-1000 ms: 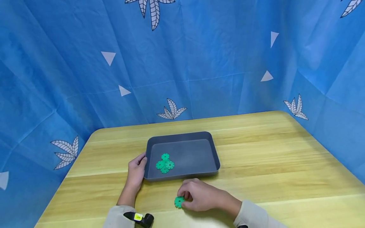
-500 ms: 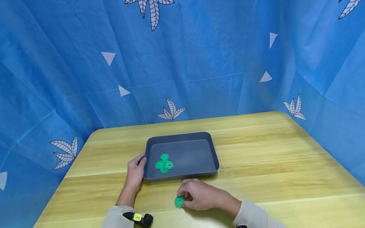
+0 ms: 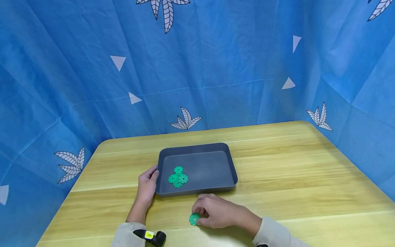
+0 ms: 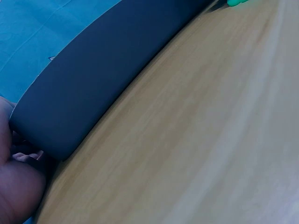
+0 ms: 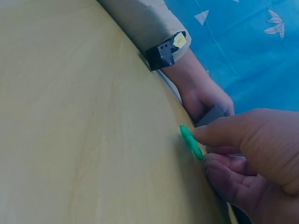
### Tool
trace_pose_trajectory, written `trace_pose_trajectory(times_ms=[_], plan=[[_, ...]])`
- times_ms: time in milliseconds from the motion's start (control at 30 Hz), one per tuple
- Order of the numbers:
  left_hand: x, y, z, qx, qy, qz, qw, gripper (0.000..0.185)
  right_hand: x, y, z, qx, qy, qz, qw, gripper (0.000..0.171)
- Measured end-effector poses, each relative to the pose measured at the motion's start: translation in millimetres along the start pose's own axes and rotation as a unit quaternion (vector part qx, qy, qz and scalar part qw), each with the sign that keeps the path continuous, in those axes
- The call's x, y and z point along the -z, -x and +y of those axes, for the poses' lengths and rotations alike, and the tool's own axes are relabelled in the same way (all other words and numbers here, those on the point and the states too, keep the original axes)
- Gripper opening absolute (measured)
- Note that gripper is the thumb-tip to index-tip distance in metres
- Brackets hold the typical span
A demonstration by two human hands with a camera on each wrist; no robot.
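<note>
My right hand (image 3: 217, 211) pinches a green notched plastic disc (image 3: 193, 219) between thumb and fingers, just in front of the tray. In the right wrist view this disc (image 5: 190, 143) appears edge-on at the fingertips, close to the tabletop. With its thumb at the rim, my left hand (image 3: 147, 183) grips the left side of a dark grey rectangular tray (image 3: 213, 168). Several similar green discs (image 3: 178, 177) lie overlapping in the left part of the tray. The left wrist view shows the tray's outer wall (image 4: 103, 70), with part of the left hand at its corner.
A light wood-grain table (image 3: 293, 178) bears the tray. Blue cloth (image 3: 234, 68) with white leaf and triangle prints hangs behind the table and along its sides. A black wrist camera (image 3: 151, 236) sits on the left sleeve.
</note>
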State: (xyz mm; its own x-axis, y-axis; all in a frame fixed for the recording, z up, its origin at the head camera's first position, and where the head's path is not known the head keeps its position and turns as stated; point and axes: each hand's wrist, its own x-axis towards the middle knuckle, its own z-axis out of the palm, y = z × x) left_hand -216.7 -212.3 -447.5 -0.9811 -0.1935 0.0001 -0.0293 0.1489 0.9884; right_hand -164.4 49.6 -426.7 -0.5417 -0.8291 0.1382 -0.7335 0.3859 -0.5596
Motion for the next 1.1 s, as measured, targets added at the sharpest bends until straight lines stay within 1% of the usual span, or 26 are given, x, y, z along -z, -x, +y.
trace_pose_trajectory(times_ms=[100, 267, 367, 467, 600, 767, 933, 1100], plan=[[-0.2, 0.3, 0.3, 0.0, 0.002, -0.003, 1.0, 0.038, 1, 0, 0, -0.008, -0.006, 0.003, 1.0, 0.014], [-0.7, 0.6, 1.2, 0.002, 0.004, -0.004, 1.0, 0.038, 7, 1, -2, -0.028, -0.021, 0.02, 0.999, 0.023], [-0.9, 0.0, 1.1, 0.002, 0.002, -0.002, 1.0, 0.038, 10, -1, -1, -0.024, -0.026, 0.037, 0.999, 0.025], [-0.8, -0.2, 0.9, 0.002, 0.001, -0.001, 1.0, 0.037, 13, -5, 0, -0.013, -0.047, 0.061, 0.997, 0.025], [-0.8, -0.2, 0.8, 0.002, 0.003, -0.001, 1.0, 0.038, 20, -12, 2, -0.018, -0.098, 0.091, 0.991, 0.024], [-0.8, -0.4, 0.2, 0.003, 0.005, -0.003, 1.0, 0.038, 32, -21, 7, -0.041, -0.14, 0.121, 0.982, 0.023], [-0.8, -1.3, -1.2, 0.005, -0.003, 0.0, 1.0, 0.037, 37, -34, 14, -0.053, -0.159, 0.142, 0.976, 0.024], [-0.2, -1.9, -1.7, 0.003, -0.007, 0.001, 1.0, 0.037, 34, -47, 21, -0.076, -0.156, 0.148, 0.974, 0.026]])
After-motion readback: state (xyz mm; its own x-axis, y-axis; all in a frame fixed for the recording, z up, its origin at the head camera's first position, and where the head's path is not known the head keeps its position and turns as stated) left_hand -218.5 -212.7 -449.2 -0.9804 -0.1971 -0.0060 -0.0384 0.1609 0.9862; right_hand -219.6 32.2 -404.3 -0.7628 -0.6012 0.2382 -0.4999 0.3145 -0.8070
